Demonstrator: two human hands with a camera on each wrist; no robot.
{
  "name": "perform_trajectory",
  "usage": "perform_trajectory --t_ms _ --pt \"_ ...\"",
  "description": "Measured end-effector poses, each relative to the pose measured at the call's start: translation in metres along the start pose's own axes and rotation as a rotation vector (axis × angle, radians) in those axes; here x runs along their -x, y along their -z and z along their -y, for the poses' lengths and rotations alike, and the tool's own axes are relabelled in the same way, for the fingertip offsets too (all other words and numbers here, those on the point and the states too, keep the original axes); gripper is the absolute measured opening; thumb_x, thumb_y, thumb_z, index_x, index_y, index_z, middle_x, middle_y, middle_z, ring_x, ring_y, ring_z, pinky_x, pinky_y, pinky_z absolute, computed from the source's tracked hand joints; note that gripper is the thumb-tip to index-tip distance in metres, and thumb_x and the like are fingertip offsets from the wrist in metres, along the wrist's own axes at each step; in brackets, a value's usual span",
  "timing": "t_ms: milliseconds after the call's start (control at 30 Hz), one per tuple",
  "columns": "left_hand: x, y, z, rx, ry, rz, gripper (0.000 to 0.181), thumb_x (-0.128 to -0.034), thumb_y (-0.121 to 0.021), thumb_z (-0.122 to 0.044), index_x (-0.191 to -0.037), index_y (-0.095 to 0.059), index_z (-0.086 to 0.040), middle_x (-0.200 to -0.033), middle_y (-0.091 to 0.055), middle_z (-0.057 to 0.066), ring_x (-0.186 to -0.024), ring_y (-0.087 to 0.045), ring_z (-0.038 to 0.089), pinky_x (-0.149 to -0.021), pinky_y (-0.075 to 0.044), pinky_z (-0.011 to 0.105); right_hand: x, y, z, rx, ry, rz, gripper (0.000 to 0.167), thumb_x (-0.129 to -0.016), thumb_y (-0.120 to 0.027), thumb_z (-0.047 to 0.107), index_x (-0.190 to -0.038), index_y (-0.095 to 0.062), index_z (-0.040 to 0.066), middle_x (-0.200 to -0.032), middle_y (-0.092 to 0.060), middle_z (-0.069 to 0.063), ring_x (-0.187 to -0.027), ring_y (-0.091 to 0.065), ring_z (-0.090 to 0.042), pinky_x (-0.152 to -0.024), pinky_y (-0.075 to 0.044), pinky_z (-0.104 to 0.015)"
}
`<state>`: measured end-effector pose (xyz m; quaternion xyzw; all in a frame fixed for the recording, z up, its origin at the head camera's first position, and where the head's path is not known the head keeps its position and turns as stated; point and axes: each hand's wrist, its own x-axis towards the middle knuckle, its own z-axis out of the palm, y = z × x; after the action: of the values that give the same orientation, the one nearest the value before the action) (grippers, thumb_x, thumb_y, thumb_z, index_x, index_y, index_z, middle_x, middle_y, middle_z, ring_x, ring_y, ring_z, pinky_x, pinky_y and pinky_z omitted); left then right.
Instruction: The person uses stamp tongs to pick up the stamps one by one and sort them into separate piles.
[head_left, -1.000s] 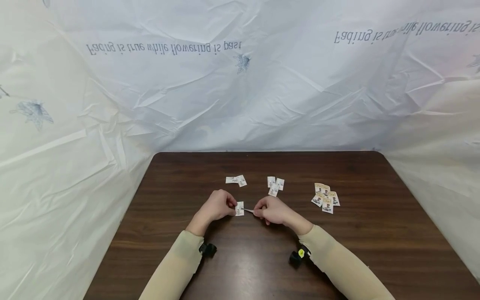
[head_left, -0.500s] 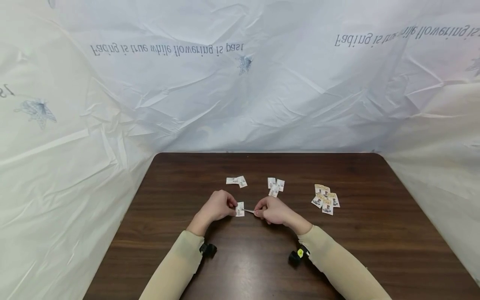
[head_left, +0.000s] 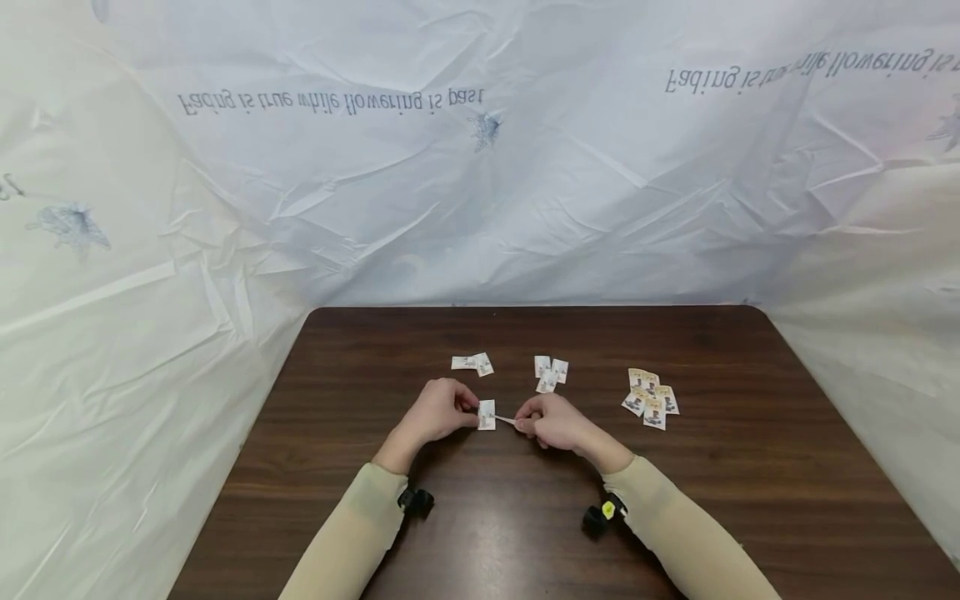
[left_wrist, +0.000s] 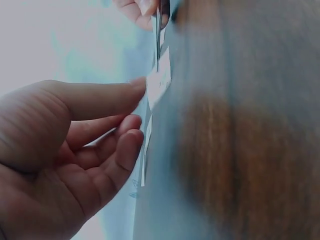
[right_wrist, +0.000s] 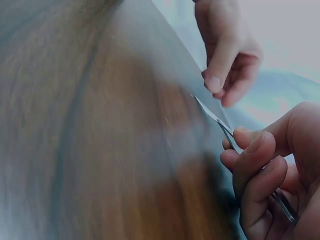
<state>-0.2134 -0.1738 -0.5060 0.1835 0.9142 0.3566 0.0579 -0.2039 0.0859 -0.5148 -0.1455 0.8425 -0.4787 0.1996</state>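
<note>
My right hand (head_left: 557, 422) pinches metal tweezers (right_wrist: 227, 129) between thumb and fingers. Their tips are at the right edge of a small white printed paper slip (head_left: 487, 415), which looks tilted up in the left wrist view. At the slip's left edge is my left hand (head_left: 441, 411), thumb and fingers apart. Its thumb tip (left_wrist: 138, 85) lies beside the slip; whether they touch I cannot tell. The right wrist view shows the slip almost edge-on, hard to make out.
Behind my left hand lie two white slips (head_left: 482, 364), overlapping. Farther right is a cluster of three white slips (head_left: 548, 382). Several cream-and-white printed slips (head_left: 655, 413) overlap at the right. The dark wooden table (head_left: 390, 333) meets white sheeting (head_left: 420, 250) at the back.
The slip has shifted slightly right, along with the tweezers and my right hand. My left fingertips, earlier over the slip's left edge, now sit at or just off it.
</note>
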Motion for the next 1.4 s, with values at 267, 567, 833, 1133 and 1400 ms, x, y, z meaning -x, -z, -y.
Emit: perform_trajectory --t_ms 267,567,833,1133,1400 --pt "0.000 0.000 0.000 0.023 0.011 -0.036 0.011 -0.0904 -0.088 -0.013 -0.100 -0.082 -0.011 -0.083 -0.067 -0.007 -0.076 -0.061 0.009 -0.074 -0.054 0.033 0.019 0.046 -0.022 -0.033 -0.024 -0.094 0.020 -0.104 -0.068 0.014 -0.110 -0.075 -0.004 -0.075 -0.065 -0.008 -0.054 -0.055 -0.015 -0.057 -0.047 -0.031" --pt "-0.001 0.000 0.004 0.058 0.022 -0.042 0.011 -0.0930 -0.086 -0.014 -0.102 -0.081 -0.011 -0.087 -0.069 -0.006 -0.078 -0.062 0.010 -0.075 -0.054 0.035 0.036 0.082 -0.047 -0.008 -0.116 -0.215 0.023 -0.107 -0.064 0.014 -0.115 -0.072 -0.007 -0.083 -0.063 -0.008 -0.062 -0.056 -0.018 -0.058 -0.047 -0.033" --pt "-0.015 0.007 0.014 0.086 0.112 -0.221 0.011 -0.0956 -0.083 -0.014 -0.105 -0.082 -0.007 -0.088 -0.073 -0.001 -0.078 -0.064 0.016 -0.074 -0.055 0.039 0.039 0.085 -0.053 -0.037 -0.135 -0.236 0.022 -0.106 -0.065 0.012 -0.111 -0.071 -0.008 -0.082 -0.062 -0.007 -0.060 -0.056 -0.015 -0.056 -0.046 -0.029" --pt "-0.050 0.010 0.024 0.044 0.239 -0.367 0.016 -0.0991 -0.077 -0.014 -0.107 -0.082 -0.002 -0.098 -0.076 0.010 -0.089 -0.070 0.028 -0.081 -0.058 0.045 0.037 0.083 -0.056 -0.032 -0.148 -0.244 0.020 -0.106 -0.065 0.012 -0.111 -0.073 -0.006 -0.082 -0.062 -0.007 -0.060 -0.057 -0.016 -0.055 -0.046 -0.029" --pt "-0.060 0.006 0.028 0.027 0.321 -0.342 0.014 -0.0998 -0.078 -0.015 -0.106 -0.082 -0.003 -0.099 -0.076 0.009 -0.090 -0.069 0.026 -0.081 -0.058 0.043 0.039 0.081 -0.054 0.006 -0.160 -0.244 0.022 -0.105 -0.067 0.015 -0.111 -0.075 -0.005 -0.083 -0.065 -0.008 -0.059 -0.058 -0.017 -0.055 -0.047 -0.030"
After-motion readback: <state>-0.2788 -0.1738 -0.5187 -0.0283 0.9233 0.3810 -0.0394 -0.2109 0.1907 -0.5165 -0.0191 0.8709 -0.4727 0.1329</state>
